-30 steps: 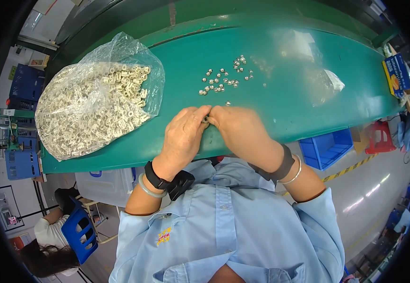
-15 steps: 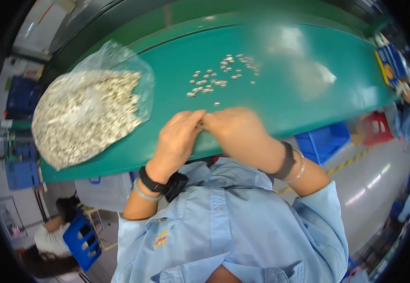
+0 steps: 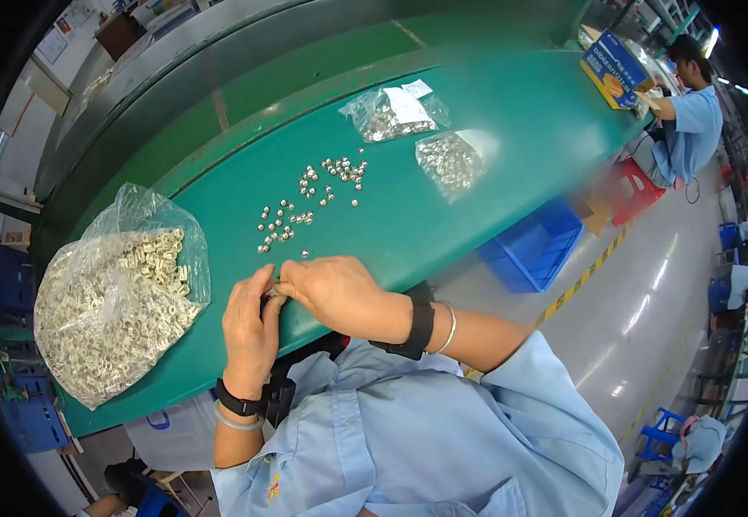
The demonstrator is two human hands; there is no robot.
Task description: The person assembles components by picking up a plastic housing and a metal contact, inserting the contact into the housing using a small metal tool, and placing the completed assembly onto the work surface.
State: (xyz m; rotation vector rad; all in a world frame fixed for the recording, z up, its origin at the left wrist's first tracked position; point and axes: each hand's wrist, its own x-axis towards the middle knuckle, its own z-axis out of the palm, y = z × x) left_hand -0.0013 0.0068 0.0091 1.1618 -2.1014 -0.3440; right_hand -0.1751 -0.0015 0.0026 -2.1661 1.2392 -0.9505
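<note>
Close to the table's near edge, my left hand point(image 3: 251, 323) and my right hand point(image 3: 332, 295) meet fingertip to fingertip. Both are closed, pinching something small that the fingers largely hide. Just beyond them, small round shiny metal pieces point(image 3: 288, 231) lie scattered in loose groups on the green tabletop point(image 3: 365, 228). One single metal piece point(image 3: 305, 253) lies closest to my fingertips. Left of my left hand rests a large clear plastic bag point(image 3: 124, 319), filled with many small pale, ring-like parts, its mouth toward the back.
Two smaller clear bags of metal pieces, one with a white label point(image 3: 406, 105) and one flatter bag point(image 3: 450, 164), lie farther back. A blue and yellow box point(image 3: 617, 69) stands at the far right, near a seated person point(image 3: 692, 121). Below the table are a blue bin point(image 3: 533, 246) and a red stool point(image 3: 634, 189).
The whole view has turned and shifted, bringing the two smaller bags and the seated person into clear sight. My hands stay pressed together at the fingertips.
</note>
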